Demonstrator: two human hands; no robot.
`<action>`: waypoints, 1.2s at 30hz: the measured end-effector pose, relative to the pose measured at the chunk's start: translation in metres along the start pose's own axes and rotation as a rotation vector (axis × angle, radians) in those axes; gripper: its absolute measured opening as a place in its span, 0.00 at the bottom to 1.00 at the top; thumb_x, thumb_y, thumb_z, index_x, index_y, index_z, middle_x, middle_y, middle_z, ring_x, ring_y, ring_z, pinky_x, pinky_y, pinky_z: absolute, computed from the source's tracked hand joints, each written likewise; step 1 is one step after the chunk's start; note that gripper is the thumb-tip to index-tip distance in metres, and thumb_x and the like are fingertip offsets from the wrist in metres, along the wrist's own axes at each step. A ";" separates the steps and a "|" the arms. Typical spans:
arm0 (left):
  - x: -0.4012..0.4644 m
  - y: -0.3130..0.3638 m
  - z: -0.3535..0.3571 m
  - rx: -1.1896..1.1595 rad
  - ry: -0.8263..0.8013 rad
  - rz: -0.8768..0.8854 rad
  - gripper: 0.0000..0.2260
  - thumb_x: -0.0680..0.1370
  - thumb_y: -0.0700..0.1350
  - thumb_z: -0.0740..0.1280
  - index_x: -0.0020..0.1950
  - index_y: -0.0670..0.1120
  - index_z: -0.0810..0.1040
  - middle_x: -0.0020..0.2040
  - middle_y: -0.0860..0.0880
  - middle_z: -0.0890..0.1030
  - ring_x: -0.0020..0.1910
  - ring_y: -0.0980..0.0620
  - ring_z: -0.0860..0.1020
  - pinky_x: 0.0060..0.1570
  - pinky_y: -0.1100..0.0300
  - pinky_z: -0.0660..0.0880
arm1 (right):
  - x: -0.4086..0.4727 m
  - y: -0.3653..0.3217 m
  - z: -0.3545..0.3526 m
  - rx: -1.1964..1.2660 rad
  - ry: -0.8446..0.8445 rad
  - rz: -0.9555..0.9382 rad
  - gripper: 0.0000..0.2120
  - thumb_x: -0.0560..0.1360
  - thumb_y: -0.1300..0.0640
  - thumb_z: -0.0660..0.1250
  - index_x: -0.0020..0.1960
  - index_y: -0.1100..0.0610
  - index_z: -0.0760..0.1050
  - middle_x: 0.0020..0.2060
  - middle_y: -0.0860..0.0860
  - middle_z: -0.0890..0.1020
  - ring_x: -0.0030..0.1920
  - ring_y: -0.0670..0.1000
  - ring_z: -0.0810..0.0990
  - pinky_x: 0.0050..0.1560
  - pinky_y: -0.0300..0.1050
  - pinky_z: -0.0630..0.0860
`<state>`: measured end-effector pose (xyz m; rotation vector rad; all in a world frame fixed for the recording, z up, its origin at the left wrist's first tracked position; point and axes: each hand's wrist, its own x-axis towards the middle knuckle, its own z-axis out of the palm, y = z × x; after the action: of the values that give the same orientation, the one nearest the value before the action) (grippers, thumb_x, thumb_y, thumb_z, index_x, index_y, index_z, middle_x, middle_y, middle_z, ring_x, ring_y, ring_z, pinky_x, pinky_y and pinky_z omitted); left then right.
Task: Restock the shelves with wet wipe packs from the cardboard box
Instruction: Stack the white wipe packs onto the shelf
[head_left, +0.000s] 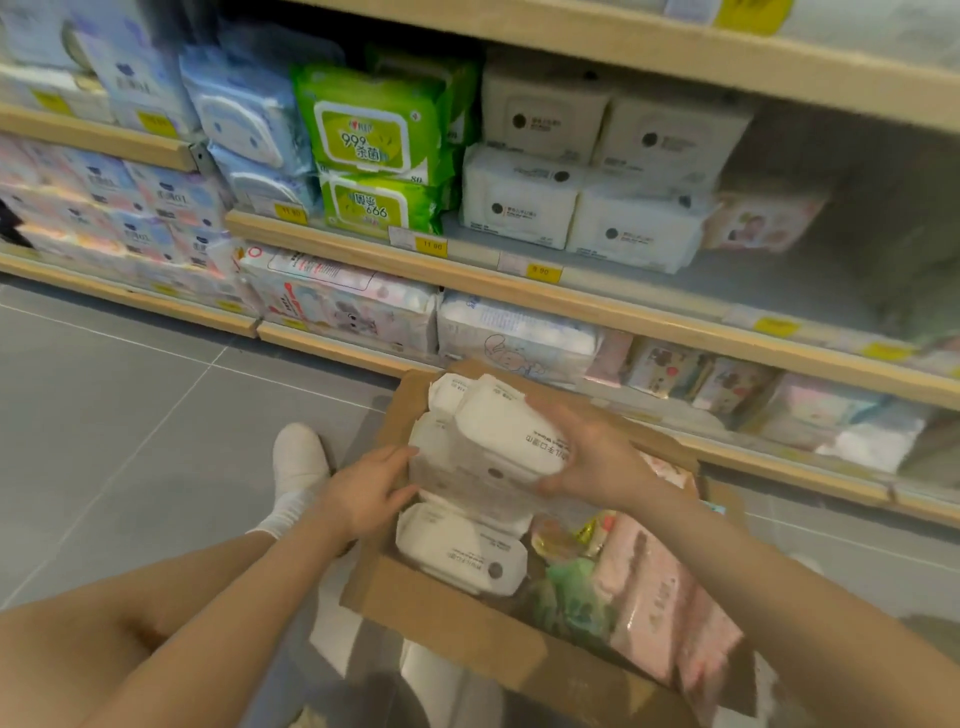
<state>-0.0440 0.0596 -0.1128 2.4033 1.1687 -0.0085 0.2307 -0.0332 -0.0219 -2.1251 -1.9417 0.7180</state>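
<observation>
crouching on the grey floor (130, 395), i see my white shoe (298, 457) at the left. my left hand (363, 501) presses flat, fingers apart, on the left end of a white wet wipe pack (506, 434). my right hand (597, 457) is clamped on its right end. the pack is lifted just above the cardboard box (467, 618), where another white pack (462, 553) and pink packs (654, 597) lie. further right, the shelf (623, 306) carries stacked white packs (582, 208).
</observation>
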 end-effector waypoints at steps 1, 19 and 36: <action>0.011 0.010 -0.001 0.009 0.008 0.029 0.24 0.78 0.53 0.60 0.74 0.51 0.60 0.71 0.51 0.67 0.67 0.51 0.67 0.62 0.54 0.70 | -0.002 0.007 -0.010 -0.003 0.032 0.021 0.47 0.62 0.46 0.77 0.74 0.42 0.55 0.60 0.50 0.73 0.56 0.53 0.73 0.47 0.44 0.69; 0.076 0.049 0.084 0.551 -0.048 0.229 0.50 0.65 0.59 0.74 0.75 0.40 0.51 0.76 0.41 0.52 0.75 0.44 0.50 0.69 0.41 0.39 | -0.059 0.124 -0.027 0.057 0.232 0.353 0.46 0.61 0.50 0.79 0.73 0.46 0.59 0.58 0.53 0.73 0.56 0.55 0.72 0.52 0.48 0.69; 0.094 0.042 0.049 0.569 -0.115 0.370 0.39 0.53 0.51 0.77 0.64 0.48 0.72 0.51 0.48 0.77 0.49 0.46 0.76 0.50 0.50 0.74 | -0.048 0.120 -0.022 0.087 0.225 0.341 0.45 0.60 0.50 0.79 0.72 0.45 0.60 0.57 0.50 0.74 0.55 0.53 0.72 0.50 0.48 0.72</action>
<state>0.0573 0.0871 -0.1588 3.0333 0.7157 -0.4043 0.3456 -0.0917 -0.0439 -2.3920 -1.4292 0.5728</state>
